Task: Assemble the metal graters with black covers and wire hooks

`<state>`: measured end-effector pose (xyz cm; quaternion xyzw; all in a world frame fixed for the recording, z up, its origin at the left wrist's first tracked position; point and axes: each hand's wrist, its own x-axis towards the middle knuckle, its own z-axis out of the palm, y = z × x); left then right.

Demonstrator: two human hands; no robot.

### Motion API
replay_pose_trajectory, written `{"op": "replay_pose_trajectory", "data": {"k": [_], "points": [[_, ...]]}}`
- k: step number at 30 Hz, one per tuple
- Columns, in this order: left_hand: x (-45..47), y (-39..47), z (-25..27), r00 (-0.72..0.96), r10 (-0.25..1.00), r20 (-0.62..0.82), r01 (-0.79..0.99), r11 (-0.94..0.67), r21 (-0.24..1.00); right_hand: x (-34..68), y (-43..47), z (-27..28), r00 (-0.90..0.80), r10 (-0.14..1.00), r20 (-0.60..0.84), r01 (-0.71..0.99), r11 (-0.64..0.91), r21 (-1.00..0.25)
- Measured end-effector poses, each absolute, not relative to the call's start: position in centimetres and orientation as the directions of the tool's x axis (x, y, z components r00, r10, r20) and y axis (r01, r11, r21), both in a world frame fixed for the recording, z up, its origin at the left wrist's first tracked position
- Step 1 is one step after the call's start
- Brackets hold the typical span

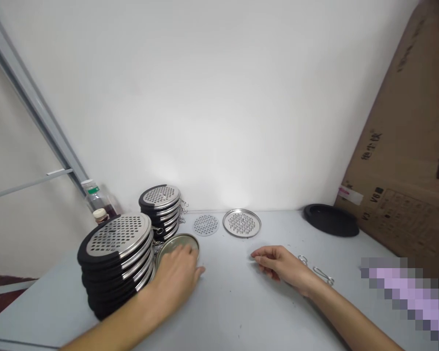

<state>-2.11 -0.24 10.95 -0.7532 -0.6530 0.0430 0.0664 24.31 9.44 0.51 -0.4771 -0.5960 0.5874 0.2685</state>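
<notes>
My left hand (179, 270) reaches over a shallow round metal dish (190, 239), its fingers over the dish's inside and the thumb spread out to the right. The dish leans or lies beside a tall stack of round, black-edged metal discs with punched holes (119, 239). To the right, my right hand (274, 261) hovers low over the table, thumb and forefinger brought together; anything between them is too small to make out. Bent wire clips (324, 275) lie just beyond that wrist. Farther back are a flat perforated disc (206, 225) and a rimmed perforated metal plate (242, 223).
A second stack of perforated discs (160, 202) stands behind, wire clips hanging off its side. Bottles (97, 200) are at the back left. A black round tray (331, 220) rests at the back right, by a large cardboard box (402, 170). A white wall closes off the grey table (234, 312).
</notes>
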Motion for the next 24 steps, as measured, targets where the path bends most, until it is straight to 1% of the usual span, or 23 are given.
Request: {"op": "replay_pose_trajectory", "data": {"k": [3, 6, 9, 11, 13, 16, 18, 19, 21, 22, 24], "points": [[-2.7, -0.3, 6.8, 0.053, 0.999, -0.013, 0.981, -0.054, -0.185, 24.4, 9.4, 0.8, -0.383, 0.895, -0.227, 0.246, -0.139, -0.959], [-2.5, -0.8, 5.3, 0.084, 0.996, -0.026, 0.988, -0.087, -0.125, 24.5, 9.5, 0.9, -0.38, 0.902, -0.206, 0.247, -0.116, -0.962], [0.2, -1.9, 4.6, 0.221, 0.973, -0.061, 0.975, -0.222, -0.016, 25.0, 9.8, 0.7, -0.358, 0.916, -0.178, 0.267, -0.083, -0.96], [3.1, -2.4, 3.8, 0.371, 0.927, -0.058, 0.928, -0.368, 0.061, 25.5, 10.1, 0.6, -0.333, 0.932, -0.143, 0.295, -0.041, -0.955], [5.9, -2.7, 3.0, 0.502, 0.864, -0.041, 0.862, -0.496, 0.109, 25.8, 10.3, 0.4, -0.315, 0.942, -0.119, 0.33, -0.009, -0.944], [8.7, -2.8, 2.3, 0.597, 0.802, -0.008, 0.795, -0.59, 0.141, 25.9, 10.3, 0.3, -0.327, 0.935, -0.136, 0.365, -0.008, -0.931], [9.0, -2.2, 2.6, 0.617, 0.785, 0.046, 0.763, -0.612, 0.208, 25.6, 10.1, 0.3, -0.349, 0.925, -0.149, 0.373, -0.008, -0.928], [8.7, -1.5, 3.0, 0.608, 0.789, 0.089, 0.753, -0.608, 0.253, 25.5, 10.0, 0.4, -0.36, 0.921, -0.152, 0.378, -0.005, -0.926], [7.0, 0.8, 3.9, 0.528, 0.829, 0.181, 0.763, -0.558, 0.327, 25.3, 9.8, 0.4, -0.369, 0.916, -0.156, 0.396, 0.003, -0.918], [5.7, 2.4, 4.3, 0.432, 0.875, 0.218, 0.804, -0.483, 0.346, 25.2, 9.7, 0.5, -0.369, 0.917, -0.155, 0.406, 0.008, -0.914], [2.7, 6.2, 4.8, 0.176, 0.962, 0.207, 0.91, -0.239, 0.34, 25.2, 9.6, 0.5, -0.368, 0.918, -0.148, 0.421, 0.022, -0.907]]}}
